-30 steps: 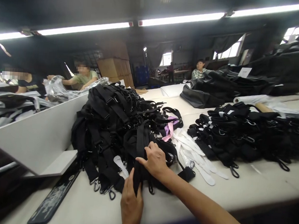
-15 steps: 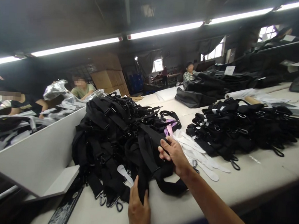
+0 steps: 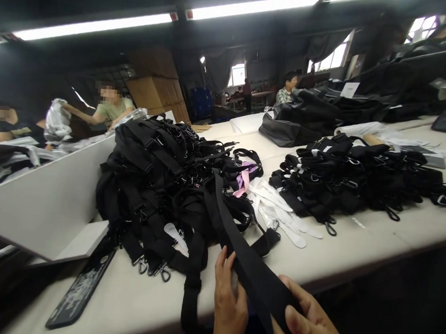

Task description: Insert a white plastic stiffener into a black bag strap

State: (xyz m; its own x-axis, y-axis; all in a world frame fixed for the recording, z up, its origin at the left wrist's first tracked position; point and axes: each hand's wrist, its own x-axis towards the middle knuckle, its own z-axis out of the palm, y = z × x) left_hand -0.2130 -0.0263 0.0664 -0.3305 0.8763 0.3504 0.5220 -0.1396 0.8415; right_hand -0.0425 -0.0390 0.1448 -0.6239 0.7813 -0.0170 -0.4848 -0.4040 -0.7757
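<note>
A wide black strap runs from the pile toward me across the table's front edge. My right hand is closed on its near end, thumb on top and fingers underneath. Farther up, my left hand has its curled fingers at the strap's left edge; its thumb is mostly hidden. The strap's far end goes into a large heap of black straps with metal buckles and snap hooks. One strap from this heap hangs over the front edge, left of my left hand. White strips with scalloped edges lie right of the heap.
More black straps with hooks are stacked to the right. A white panel stands left of the heap, near a dark flat bar. Black bags lie behind. Two people work at left, another person farther back.
My right hand has drawn the strap from the heap toward me and to the right. My left hand has shifted right. The view has tilted down somewhat.
</note>
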